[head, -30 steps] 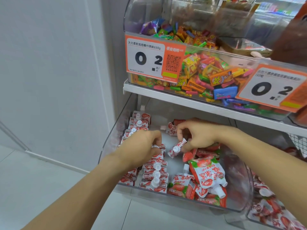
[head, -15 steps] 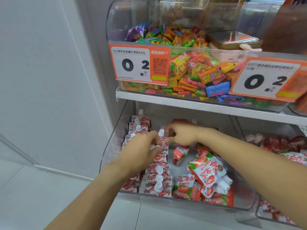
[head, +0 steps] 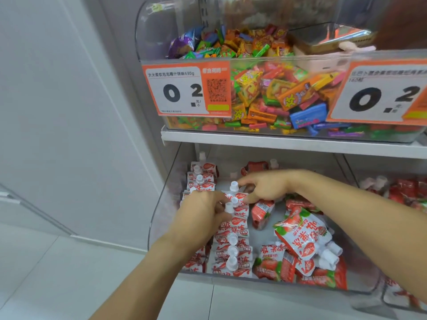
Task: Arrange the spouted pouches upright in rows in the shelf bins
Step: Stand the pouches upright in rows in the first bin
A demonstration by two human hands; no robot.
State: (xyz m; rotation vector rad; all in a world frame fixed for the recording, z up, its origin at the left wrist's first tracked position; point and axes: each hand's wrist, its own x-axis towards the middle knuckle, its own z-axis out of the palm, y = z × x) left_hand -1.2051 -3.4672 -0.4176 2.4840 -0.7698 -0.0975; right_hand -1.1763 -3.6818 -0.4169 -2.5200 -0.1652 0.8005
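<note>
Red-and-white spouted pouches fill a clear lower shelf bin (head: 159,211). Two rows of upright pouches (head: 233,248) with white caps run front to back at the bin's left. My right hand (head: 265,188) pinches the top of a pouch (head: 234,192) at the far end of the second row. My left hand (head: 201,215) rests against that row, its fingers closed around the pouches just in front. A single pouch (head: 262,213) stands alone beside the row. Loose pouches (head: 300,241) lie in a heap at the bin's right front.
A white shelf board (head: 288,144) hangs just above my hands, carrying a clear bin of bright wrapped candies (head: 277,95) with orange price tags (head: 187,88). Another bin of red pouches (head: 406,192) sits to the right. A grey wall panel stands on the left.
My right hand has carried a pouch leftward from the middle of the bin to the far end of the second row. My left hand stayed against that row. The camera moved closer.
</note>
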